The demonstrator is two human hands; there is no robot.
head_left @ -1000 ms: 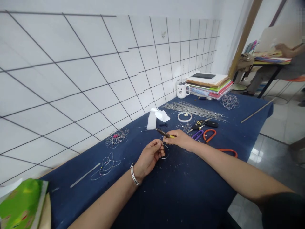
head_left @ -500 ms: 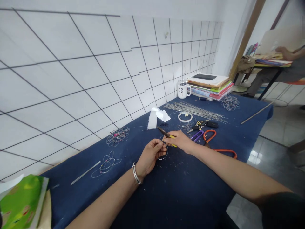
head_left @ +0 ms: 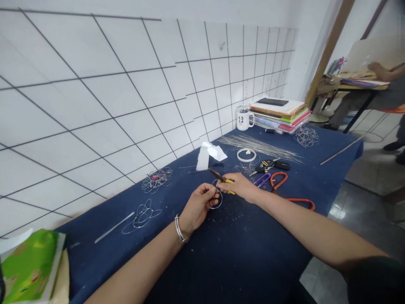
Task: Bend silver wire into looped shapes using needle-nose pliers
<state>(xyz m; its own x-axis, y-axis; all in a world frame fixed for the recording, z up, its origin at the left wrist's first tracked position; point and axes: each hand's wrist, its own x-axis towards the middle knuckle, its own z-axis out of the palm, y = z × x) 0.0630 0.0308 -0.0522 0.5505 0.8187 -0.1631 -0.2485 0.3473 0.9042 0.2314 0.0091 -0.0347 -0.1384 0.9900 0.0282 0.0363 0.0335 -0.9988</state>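
- Since half a second to a second ago, we are seeing two spread handles, not one, on the dark-nosed, yellow-handled metal pliers (head_left: 220,176); both hands are otherwise keeping their places, suggesting the wirework is continuing.
- Our left hand (head_left: 201,203) is pinching a thin, silvery wire ring (head_left: 222,199), thumb and fingertips together.
- Our right hand (head_left: 238,186) is wrapping around the pliers; whether its fingertips are also clamping wire, we cannot tell.
- The ring is hanging above the navy cloth-covered table (head_left: 249,245), between its wall-side and right edges, looking slender, rounded and partly finger-hidden.
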